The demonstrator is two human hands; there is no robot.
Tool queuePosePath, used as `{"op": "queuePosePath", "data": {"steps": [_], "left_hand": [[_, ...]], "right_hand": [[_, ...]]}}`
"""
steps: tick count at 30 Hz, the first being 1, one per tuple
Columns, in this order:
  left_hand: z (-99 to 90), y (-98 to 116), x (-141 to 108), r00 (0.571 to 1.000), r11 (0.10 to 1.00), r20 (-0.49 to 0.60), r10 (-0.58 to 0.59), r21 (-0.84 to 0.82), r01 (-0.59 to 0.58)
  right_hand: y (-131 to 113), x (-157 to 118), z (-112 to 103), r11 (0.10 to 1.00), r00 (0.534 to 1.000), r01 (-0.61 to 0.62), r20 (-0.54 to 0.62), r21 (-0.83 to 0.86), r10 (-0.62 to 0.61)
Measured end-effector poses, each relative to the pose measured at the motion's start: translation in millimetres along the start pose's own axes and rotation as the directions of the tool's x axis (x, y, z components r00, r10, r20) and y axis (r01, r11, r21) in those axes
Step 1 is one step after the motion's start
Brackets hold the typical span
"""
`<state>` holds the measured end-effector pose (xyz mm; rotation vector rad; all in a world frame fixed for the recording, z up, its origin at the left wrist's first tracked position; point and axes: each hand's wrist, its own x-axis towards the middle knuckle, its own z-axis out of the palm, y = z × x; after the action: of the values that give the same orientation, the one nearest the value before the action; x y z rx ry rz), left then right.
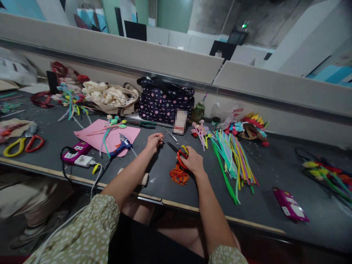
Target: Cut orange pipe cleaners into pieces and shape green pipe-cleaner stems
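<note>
My right hand [194, 160] grips a pair of scissors [182, 156] by the red and yellow handles. Their blades are spread apart and point away from me, towards my left hand. My left hand [155, 142] has its fingertips pinched together just left of the blade tips. A hint of orange shows at those fingertips, too small to name. On the dark table below the scissors lies a small heap of orange and red fuzzy pieces [179, 175]. A blue glue gun [121, 146] rests left of my left forearm, partly over a pink sheet [93, 132].
Coloured pipe cleaners [233, 157] lie right of my right hand. A dotted dark bag [165, 99] stands at the back. Further left are a purple power strip [77, 152] with cables and other scissors [24, 143]. A purple box [290, 205] sits near the right front edge.
</note>
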<state>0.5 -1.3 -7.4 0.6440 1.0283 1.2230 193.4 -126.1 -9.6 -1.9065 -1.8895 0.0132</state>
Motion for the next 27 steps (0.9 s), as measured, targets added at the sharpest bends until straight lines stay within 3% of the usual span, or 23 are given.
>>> {"op": "queuePosePath", "data": {"steps": [11, 27], "left_hand": [[1.8, 2.6, -1.2, 0.999, 0.999, 0.041, -0.033, -0.004, 0.034], [3.6, 1.5, -1.0, 0.997, 0.997, 0.016, -0.076, 0.028, 0.076]], "right_hand": [[10.4, 2.6, 10.6, 0.999, 0.999, 0.032, -0.014, 0.035, -0.032], [11.7, 2.9, 9.8, 0.998, 0.998, 0.049, 0.028, 0.037, -0.05]]}}
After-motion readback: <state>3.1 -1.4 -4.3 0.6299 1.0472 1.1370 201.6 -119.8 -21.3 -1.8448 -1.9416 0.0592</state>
